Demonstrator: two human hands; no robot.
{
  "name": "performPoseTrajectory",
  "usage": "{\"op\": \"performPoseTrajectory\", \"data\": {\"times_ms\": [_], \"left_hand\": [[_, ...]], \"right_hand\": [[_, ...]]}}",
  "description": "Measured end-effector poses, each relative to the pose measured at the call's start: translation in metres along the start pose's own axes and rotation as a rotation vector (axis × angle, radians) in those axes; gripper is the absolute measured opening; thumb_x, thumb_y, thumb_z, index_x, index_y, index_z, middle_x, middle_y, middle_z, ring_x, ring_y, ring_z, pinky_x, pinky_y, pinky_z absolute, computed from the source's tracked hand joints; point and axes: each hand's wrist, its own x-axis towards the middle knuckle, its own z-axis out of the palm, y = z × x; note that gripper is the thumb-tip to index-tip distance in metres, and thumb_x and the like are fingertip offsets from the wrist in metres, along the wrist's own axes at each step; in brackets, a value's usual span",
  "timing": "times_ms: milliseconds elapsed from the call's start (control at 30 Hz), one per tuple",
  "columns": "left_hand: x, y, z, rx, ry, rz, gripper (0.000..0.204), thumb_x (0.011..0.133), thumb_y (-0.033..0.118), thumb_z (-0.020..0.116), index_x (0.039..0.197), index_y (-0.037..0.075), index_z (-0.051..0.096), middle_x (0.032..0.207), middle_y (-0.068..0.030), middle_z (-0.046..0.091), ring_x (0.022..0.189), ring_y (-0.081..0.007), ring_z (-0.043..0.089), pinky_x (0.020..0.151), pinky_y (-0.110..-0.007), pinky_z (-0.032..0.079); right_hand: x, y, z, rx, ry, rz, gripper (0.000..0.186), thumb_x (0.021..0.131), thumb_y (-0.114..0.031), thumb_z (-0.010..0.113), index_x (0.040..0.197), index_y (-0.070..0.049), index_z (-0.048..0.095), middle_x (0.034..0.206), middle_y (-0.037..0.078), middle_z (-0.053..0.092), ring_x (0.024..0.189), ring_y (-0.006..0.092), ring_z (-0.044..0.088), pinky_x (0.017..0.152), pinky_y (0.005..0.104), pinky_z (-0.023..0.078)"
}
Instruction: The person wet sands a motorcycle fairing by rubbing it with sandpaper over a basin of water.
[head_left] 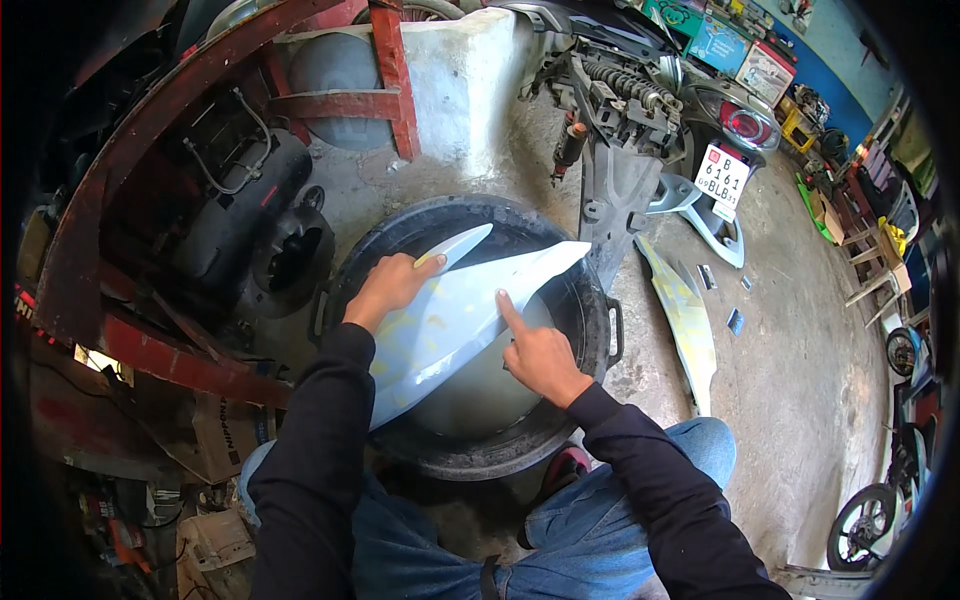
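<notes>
at left, a black tank (pixel 240 190) lies behind a red frame (pixel 160 130). next, the left hand (pixel 388 287) is partly closed, gripping the upper edge of a pale blue, yellow-patched panel (pixel 440 330). the panel is held tilted over a round black tub (pixel 475 466) of cloudy water. to its right, the right hand (pixel 540 358) points, index fingertip on the panel, other fingers curled; whether they hold anything, i cannot tell. farther right, a similar yellowish piece (pixel 685 320) lies on the concrete floor (pixel 790 400) near a small blue block (pixel 736 321).
</notes>
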Motion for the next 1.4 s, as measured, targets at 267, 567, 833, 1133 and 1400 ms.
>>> {"op": "performPoseTrajectory", "data": {"times_ms": [267, 567, 833, 1133, 1400], "left_hand": [[0.002, 0.002, 0.000, -0.005, -0.009, 0.003, 0.084, 0.096, 0.069, 0.053, 0.109, -0.010, 0.075, 0.108, -0.0338, 0.072, 0.108, -0.0464, 0.070, 0.096, -0.051, 0.051], [0.003, 0.001, 0.000, 0.005, -0.024, -0.017, 0.086, 0.095, 0.071, 0.054, 0.113, -0.011, 0.073, 0.115, -0.0346, 0.071, 0.113, -0.0468, 0.069, 0.099, -0.051, 0.050], [0.000, 0.000, 0.000, 0.005, -0.005, -0.009, 0.087, 0.095, 0.071, 0.053, 0.112, -0.012, 0.073, 0.114, -0.0349, 0.071, 0.112, -0.0473, 0.069, 0.098, -0.052, 0.051], [0.000, 0.001, 0.000, -0.013, -0.012, -0.007, 0.086, 0.095, 0.071, 0.053, 0.109, -0.012, 0.074, 0.109, -0.0347, 0.072, 0.109, -0.0461, 0.070, 0.096, -0.051, 0.051], [0.003, -0.003, 0.004, 0.029, 0.025, 0.017, 0.084, 0.096, 0.070, 0.052, 0.106, -0.010, 0.075, 0.101, -0.0317, 0.074, 0.101, -0.0437, 0.073, 0.089, -0.050, 0.054]], "right_hand": [[-0.004, -0.004, -0.009, 0.096, -0.026, -0.190, 0.084, 0.084, -0.012, 0.060, 0.163, -0.021, 0.034, 0.061, 0.021, 0.060, 0.058, 0.0428, 0.063, 0.063, 0.0536, 0.053], [0.009, 0.040, -0.018, -0.177, 0.065, -0.019, 0.088, 0.082, -0.014, 0.063, 0.163, -0.029, 0.034, 0.063, 0.020, 0.065, 0.058, 0.0419, 0.066, 0.061, 0.0546, 0.055], [0.005, 0.026, -0.010, -0.105, 0.043, -0.016, 0.085, 0.081, -0.014, 0.061, 0.163, -0.019, 0.035, 0.063, 0.022, 0.063, 0.057, 0.0435, 0.064, 0.063, 0.0557, 0.054], [-0.003, 0.008, -0.008, -0.055, 0.006, -0.094, 0.085, 0.082, -0.015, 0.063, 0.162, -0.016, 0.036, 0.061, 0.020, 0.063, 0.055, 0.0414, 0.064, 0.058, 0.0538, 0.053], [-0.005, 0.004, -0.011, -0.001, -0.018, -0.233, 0.083, 0.083, -0.014, 0.064, 0.161, -0.023, 0.038, 0.064, 0.018, 0.065, 0.058, 0.0392, 0.066, 0.060, 0.0516, 0.054]]}}
